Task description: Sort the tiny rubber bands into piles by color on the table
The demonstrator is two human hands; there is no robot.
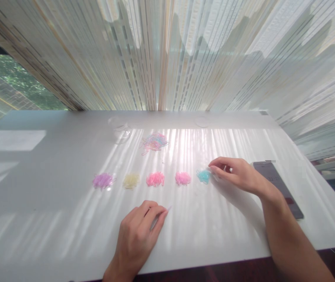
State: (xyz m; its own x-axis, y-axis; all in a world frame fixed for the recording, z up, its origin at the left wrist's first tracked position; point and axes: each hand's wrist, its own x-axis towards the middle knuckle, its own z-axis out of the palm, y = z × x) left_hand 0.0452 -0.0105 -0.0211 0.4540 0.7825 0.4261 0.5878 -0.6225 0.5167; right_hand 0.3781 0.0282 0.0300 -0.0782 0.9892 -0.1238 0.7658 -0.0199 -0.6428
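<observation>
My right hand is at the right edge of a pile of small turquoise loops, its thumb and fingertips pressed together. Whatever those fingertips pinch is too small to make out. Lower and to the left, my left hand hovers low or rests over the white table, thumb and forefinger closed on a small pale, thin loop. In a row left of the turquoise pile lie piles of pink loops, coral-pink loops, yellow loops and purple loops.
Behind the row lies a mixed-colour heap of loops. A clear container stands to its left, and a clear round lid lies toward the back right. A dark phone is beside my right forearm. Striped curtains hang beyond the white table.
</observation>
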